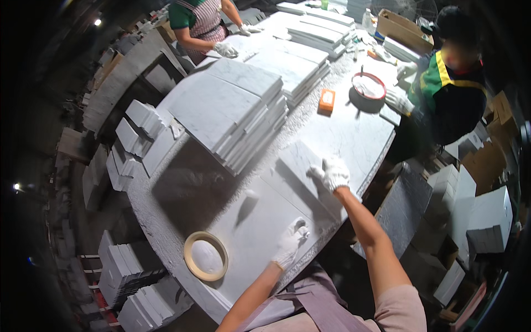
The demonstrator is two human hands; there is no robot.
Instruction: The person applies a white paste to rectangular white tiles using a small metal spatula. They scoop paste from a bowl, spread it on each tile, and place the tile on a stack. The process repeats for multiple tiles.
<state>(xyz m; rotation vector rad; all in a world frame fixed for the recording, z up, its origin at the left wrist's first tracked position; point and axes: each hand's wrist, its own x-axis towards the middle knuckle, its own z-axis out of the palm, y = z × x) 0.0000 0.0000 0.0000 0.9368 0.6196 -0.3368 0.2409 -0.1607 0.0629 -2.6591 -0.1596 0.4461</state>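
Note:
My right hand (334, 175), in a white knit glove, is closed on the near part of a pale marble tile (300, 157). The tile looks slightly raised, with a dark shadow along its left side. Closer to me, my gloved left hand (290, 243) is over the pale slab surface (243, 224) near the table's front edge. Its fingers are curled; whatever they may hold is too small to make out. Left of that hand sits a cream-rimmed round bowl (188, 252) of white powder. A small white piece (252, 193) casts a shadow beyond it.
Stacked marble tiles (232, 88) rise at the table's middle, with another stack (293, 62) behind. An orange box (327, 99) and a red-rimmed bowl (369, 97) stand farther right. Two gloved co-workers work at the far left and right. More tiles (124, 265) are stacked below left.

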